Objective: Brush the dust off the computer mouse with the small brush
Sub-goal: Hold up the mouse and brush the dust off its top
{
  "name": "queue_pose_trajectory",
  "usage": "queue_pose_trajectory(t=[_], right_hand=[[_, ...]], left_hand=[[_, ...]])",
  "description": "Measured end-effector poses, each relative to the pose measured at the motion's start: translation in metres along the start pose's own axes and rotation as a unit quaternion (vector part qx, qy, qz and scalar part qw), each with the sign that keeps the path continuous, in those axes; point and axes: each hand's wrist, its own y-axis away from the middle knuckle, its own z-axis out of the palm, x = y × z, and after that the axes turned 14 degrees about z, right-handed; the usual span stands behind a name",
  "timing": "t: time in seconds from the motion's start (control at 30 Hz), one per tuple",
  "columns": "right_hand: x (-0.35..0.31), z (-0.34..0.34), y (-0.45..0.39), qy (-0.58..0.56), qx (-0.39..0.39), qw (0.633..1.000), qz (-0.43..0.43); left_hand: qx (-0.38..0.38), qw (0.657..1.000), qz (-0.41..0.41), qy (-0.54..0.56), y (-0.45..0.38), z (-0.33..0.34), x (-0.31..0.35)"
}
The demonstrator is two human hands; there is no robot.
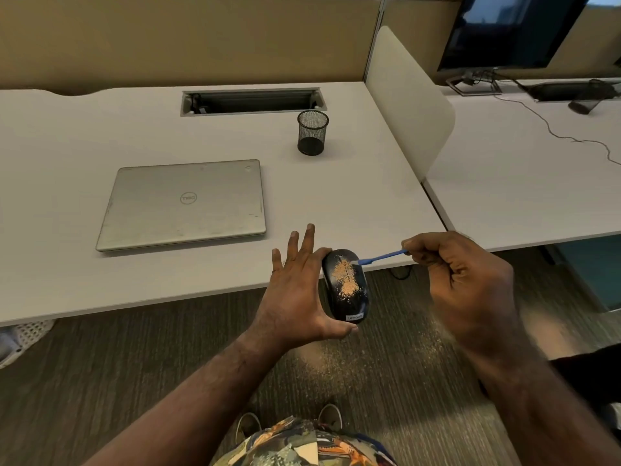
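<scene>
- Table (100, 280): closed laptop (183, 205) lying flat.
- Left hand (295, 290): thumb and spread fingers clamp black mouse (344, 285) past the table's near edge; orange dust on top.
- Right hand (470, 277): fingers pinch blue brush (383, 257), tip touching mouse.

A white bench (84, 136) fills the upper left of the view, its near edge running above a dark carpeted floor (100, 358). A closed silver laptop (183, 205) lies flat on the bench, lid up. Behind and to its right, well apart from it, a black mesh pen cup (313, 132) stands upright. A rectangular cable slot (252, 101) is cut into the bench near its back edge. A pale divider panel (408, 99) stands upright along the right edge. On the floor below the near edge lies a scatter of orange-tan dust (339, 361).
</scene>
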Motion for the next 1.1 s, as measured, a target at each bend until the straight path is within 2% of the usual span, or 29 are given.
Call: queue_pose_trajectory(t=[0.23, 0.47, 0.77, 1.1], right_hand=[[0.005, 0.003, -0.006, -0.016, 0.019, 1.000, -0.006], [0.001, 0.000, -0.005, -0.014, -0.031, 0.999, -0.026], [0.008, 0.002, -0.005, -0.026, 0.003, 1.000, -0.014], [0.005, -0.003, -0.005, -0.022, -0.019, 0.999, -0.023]], left_hand=[[-0.002, 1.000, 0.000, -0.003, 0.000, 0.002, 0.000], [-0.005, 1.000, -0.003, -0.011, 0.000, 0.001, 0.000], [-0.006, 1.000, 0.000, -0.002, 0.000, 0.001, 0.002], [-0.002, 1.000, -0.002, -0.008, -0.001, 0.001, 0.000]])
